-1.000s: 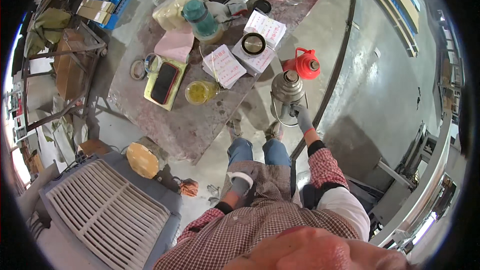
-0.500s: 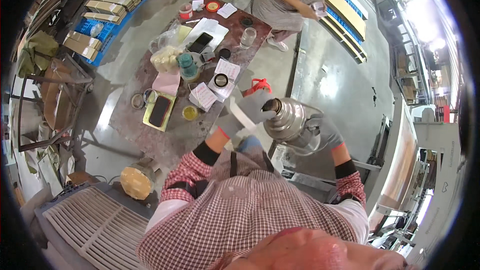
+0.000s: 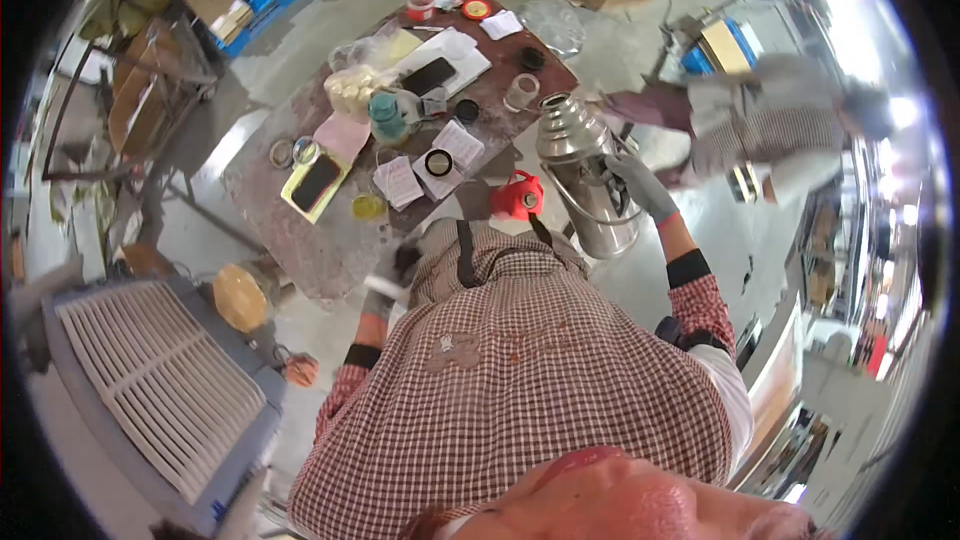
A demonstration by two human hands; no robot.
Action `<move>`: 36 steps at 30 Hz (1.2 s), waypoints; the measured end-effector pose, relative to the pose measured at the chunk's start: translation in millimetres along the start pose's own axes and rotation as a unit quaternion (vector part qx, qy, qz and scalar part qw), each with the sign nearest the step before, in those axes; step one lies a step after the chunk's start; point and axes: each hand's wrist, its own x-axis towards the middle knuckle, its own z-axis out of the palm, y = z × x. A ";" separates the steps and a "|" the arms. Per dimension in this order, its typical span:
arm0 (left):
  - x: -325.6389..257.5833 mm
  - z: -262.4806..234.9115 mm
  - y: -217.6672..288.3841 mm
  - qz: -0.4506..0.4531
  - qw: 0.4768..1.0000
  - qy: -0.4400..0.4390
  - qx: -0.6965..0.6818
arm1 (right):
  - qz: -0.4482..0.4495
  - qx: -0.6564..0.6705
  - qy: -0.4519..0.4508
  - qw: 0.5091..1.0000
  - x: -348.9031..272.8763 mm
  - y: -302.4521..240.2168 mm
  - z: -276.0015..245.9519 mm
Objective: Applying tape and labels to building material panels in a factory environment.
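— Where is the shiny steel vacuum flask?
— Raised beside the low brown table, gripped by the gloved right hand; red lid alongside.
— The left hand?
— Blurred; grip unclear. White square paper labels lie tabletop-centre.

Flask held up at right in right hand, beyond bench edge. Funnel just left of flask. Left hand low, near bench's near edge. Phone and jar on bench, farther back. Slatted panel on floor, left.
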 end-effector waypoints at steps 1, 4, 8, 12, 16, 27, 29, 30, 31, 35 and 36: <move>-6.3 -44.7 -93.9 -0.167 0.942 0.131 -0.260 | 0.016 0.008 -0.029 0.999 21.4 -8.0 -4.7; -65.4 -48.5 -146.9 -0.143 0.764 0.405 -0.481 | -0.004 -0.032 -0.101 0.994 89.3 29.1 -26.8; -128.6 -10.9 -173.9 -0.188 0.717 0.457 -0.492 | -0.119 -0.146 -0.119 0.975 166.4 73.4 -47.6; -132.5 35.2 -187.3 -0.197 0.701 0.444 -0.522 | -0.008 -0.181 -0.110 0.977 211.2 79.0 -45.0; -125.3 49.8 -183.1 -0.202 0.702 0.432 -0.529 | -0.023 -0.178 -0.132 0.975 236.1 89.9 -55.9; -109.1 54.8 -178.5 -0.203 0.711 0.423 -0.523 | 0.138 -0.155 -0.182 0.961 206.0 11.1 -49.1; -107.5 56.4 -177.7 -0.205 0.712 0.421 -0.524 | 0.094 -0.108 -0.138 0.980 194.1 0.5 -44.7; -106.6 57.7 -178.1 -0.204 0.711 0.421 -0.525 | 0.093 -0.109 -0.139 0.980 188.4 -6.2 -42.8; -104.7 58.4 -178.0 -0.205 0.711 0.420 -0.526 | 0.077 -0.100 -0.132 0.983 181.6 -14.9 -41.8; -102.1 63.5 -177.8 -0.207 0.714 0.415 -0.525 | 0.079 -0.121 -0.133 0.981 184.0 -10.1 -45.9; -100.9 62.9 -177.4 -0.205 0.716 0.414 -0.524 | 0.079 -0.120 -0.133 0.981 184.5 -7.3 -47.4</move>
